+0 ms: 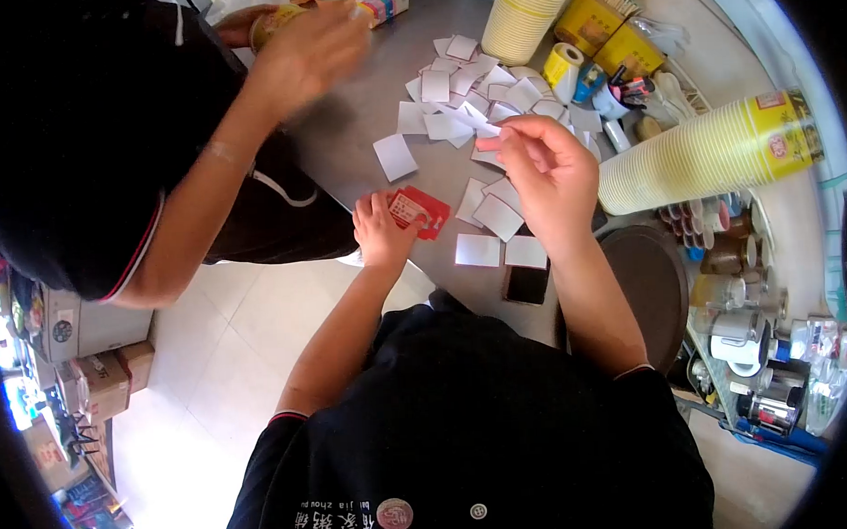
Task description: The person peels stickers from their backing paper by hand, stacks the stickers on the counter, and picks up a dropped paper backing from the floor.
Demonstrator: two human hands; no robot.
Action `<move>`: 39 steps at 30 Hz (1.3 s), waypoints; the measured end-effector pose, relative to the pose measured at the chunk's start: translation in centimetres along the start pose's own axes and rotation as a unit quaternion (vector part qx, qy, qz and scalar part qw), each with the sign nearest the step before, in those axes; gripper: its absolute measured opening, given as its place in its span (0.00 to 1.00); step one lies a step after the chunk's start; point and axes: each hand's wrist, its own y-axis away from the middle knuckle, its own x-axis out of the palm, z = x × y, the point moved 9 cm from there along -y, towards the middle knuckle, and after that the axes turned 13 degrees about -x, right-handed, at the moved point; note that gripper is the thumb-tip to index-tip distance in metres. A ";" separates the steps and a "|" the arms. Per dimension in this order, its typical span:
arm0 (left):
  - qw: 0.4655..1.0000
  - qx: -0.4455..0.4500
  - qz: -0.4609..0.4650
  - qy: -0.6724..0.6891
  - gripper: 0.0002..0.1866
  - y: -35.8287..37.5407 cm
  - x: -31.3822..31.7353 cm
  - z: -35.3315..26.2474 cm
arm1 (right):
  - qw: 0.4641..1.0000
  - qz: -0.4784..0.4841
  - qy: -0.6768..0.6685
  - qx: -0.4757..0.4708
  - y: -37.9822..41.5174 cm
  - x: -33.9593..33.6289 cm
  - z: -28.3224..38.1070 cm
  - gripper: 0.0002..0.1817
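My left hand (381, 232) is closed on a small stack of red printed cards (424, 211) at the near edge of the metal table. My right hand (553, 167) is raised over the table in a pinch, with a white paper slip (479, 120) at its fingertips. Beneath and beyond it lies a loose heap of white slips (436, 85), several overlapping. Closer to me, more slips (479, 250) lie beside a dark phone-like rectangle (525, 284).
At left stands another person, one hand (314, 58) blurred, the other at a yellow container (271, 25). Stacked paper cups (518, 19) rise at the back; another long stack (709, 152) leans at right. A round dark lid (639, 294) and jars (723, 291) are near my right arm.
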 end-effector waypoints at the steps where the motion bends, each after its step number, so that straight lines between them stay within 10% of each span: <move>1: 1.000 0.022 -0.017 0.006 0.23 0.0 -0.3 -0.3 | 1.000 0.003 0.005 -0.003 0.0 0.1 0.1 0.02; 3: 0.998 0.044 -0.035 0.014 0.20 -0.1 -0.8 -0.6 | 1.000 0.002 0.002 -0.003 0.1 0.2 0.0 0.02; 5: 0.976 -0.022 0.168 0.137 0.16 -0.4 1.8 0.4 | 1.000 0.003 -0.003 -0.005 0.1 0.4 0.0 0.01; 7: 0.946 0.038 0.116 0.299 0.13 -0.5 2.3 0.4 | 0.999 0.019 0.031 -0.022 0.0 0.7 0.6 0.03; 10: 0.597 -0.103 0.215 0.766 0.11 -0.2 2.5 0.3 | 0.990 0.052 0.078 -0.110 -0.3 1.6 2.7 0.05; 12: 0.908 -0.104 0.244 0.325 0.10 1.4 0.1 -0.6 | 0.980 0.083 0.099 -0.151 -0.2 2.1 3.3 0.06; 18: 0.817 -0.119 0.372 0.423 0.09 5.1 -4.5 -3.8 | 0.985 0.116 0.125 -0.036 2.1 2.2 2.6 0.13; 21: 0.833 -0.083 0.349 0.420 0.09 5.7 -7.2 -5.0 | 0.922 0.343 0.042 0.175 7.6 5.1 -2.2 0.14; 25: 0.747 -0.094 0.364 0.549 0.07 6.4 -8.9 -5.3 | 0.916 0.145 -0.099 0.362 9.1 4.2 -2.3 0.11; 39: 0.747 -0.058 0.375 0.545 0.05 8.9 -11.3 -7.8 | 0.954 0.031 -0.162 0.252 7.5 4.3 0.4 0.09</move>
